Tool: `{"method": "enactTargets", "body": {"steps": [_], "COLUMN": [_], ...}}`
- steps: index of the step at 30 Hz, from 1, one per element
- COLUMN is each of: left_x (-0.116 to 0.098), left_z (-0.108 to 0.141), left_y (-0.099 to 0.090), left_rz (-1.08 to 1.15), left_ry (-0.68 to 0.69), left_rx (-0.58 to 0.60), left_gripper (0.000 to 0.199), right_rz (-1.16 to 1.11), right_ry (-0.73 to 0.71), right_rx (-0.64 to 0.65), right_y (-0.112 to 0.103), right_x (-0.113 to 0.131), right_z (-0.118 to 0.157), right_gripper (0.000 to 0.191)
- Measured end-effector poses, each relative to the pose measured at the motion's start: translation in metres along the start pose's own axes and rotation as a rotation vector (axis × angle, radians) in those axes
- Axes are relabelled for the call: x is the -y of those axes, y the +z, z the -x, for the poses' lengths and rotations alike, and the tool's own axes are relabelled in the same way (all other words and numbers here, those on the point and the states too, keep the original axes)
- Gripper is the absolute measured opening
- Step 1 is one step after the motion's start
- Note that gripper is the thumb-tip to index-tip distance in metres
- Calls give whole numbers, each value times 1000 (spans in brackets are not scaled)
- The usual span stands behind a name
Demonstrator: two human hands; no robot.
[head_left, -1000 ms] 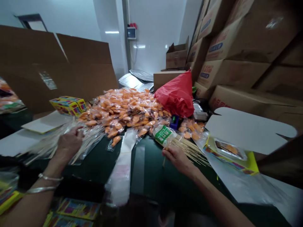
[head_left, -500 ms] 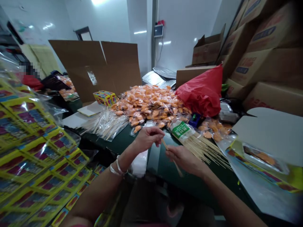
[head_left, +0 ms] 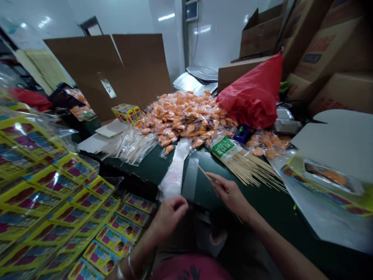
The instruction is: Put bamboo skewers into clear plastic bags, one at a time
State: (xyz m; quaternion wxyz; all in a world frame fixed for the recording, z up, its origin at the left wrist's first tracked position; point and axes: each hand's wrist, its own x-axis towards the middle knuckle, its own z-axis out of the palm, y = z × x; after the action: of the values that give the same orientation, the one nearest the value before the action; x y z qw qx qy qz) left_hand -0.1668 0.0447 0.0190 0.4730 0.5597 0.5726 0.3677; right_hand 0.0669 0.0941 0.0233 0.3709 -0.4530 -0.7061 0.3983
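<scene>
My right hand (head_left: 230, 192) is closed around a few thin bamboo skewers (head_left: 204, 172), their pointed tips up and to the left. Below the wrist, their other ends poke out. Just under the table's front edge, my left hand (head_left: 171, 214) is curled with the fingertips together; whatever is in it, if anything, is hidden. Close above it lies a stack of clear plastic bags (head_left: 173, 177). To the right of the bags, a clear strip (head_left: 191, 177) lies on the dark green tabletop. An opened packet of bamboo skewers (head_left: 243, 165) with a green label lies beyond my right hand.
A heap of wrapped orange pieces (head_left: 186, 116) covers the table's back. Bagged sticks (head_left: 131, 146) lie left of it, a red plastic bag (head_left: 253, 93) right. Yellow printed boxes (head_left: 43, 186) are stacked at left. An open box (head_left: 329, 186) sits on white card at right.
My left hand has left the skewers and dropped down and left, below the bags. My right hand keeps the skewers. The view has tilted downward.
</scene>
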Motion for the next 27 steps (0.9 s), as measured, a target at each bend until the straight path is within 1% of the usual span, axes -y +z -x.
{"method": "enactTargets", "body": {"steps": [1,2,3,4,5,6,7,8,11,14,17,20,23,27], "left_x": [13,26,38,48,56,61,62,61,50,41,39,39,37,32], "left_z": [13,24,32,38,40,39,35,31,16,7,4,4,4,7], "left_y": [10,20,29,36,41,44,46,47,47,48,52,55,58,59], "left_rz": [86,222,396,579,751,893,993,1050,1065,1007,953,893,841,761], "left_ry": [-114,-246,-371,-473,-539,-567,-570,-561,-536,-525,-492,-477,-451,-422], "left_rx": [57,66,27,-32,-89,-125,-126,-97,-10,-36,-69,-85,-89,-90], "left_gripper": [10,8,10,17,24,28,29,29,22,14,15,22,28,27], "right_rz": [7,23,46,71,95,118,139,159,245,351,450,576,731,874], "right_ry": [10,15,13,0,-20,-45,-71,-94,-128,-141,-145,-151,-149,-163], "right_rx": [-1,13,38,74,121,179,242,307,476,570,625,646,638,584], "right_y": [-2,-4,-4,-4,-3,-2,0,1,5,5,3,1,1,8], "right_x": [-1,-1,0,1,2,4,5,6,10,14,18,21,24,28], "right_z": [1,3,5,7,9,11,13,14,17,15,10,7,9,19], "right_gripper": [43,43,42,41,40,39,38,38,39,43,49,47,43,39]}}
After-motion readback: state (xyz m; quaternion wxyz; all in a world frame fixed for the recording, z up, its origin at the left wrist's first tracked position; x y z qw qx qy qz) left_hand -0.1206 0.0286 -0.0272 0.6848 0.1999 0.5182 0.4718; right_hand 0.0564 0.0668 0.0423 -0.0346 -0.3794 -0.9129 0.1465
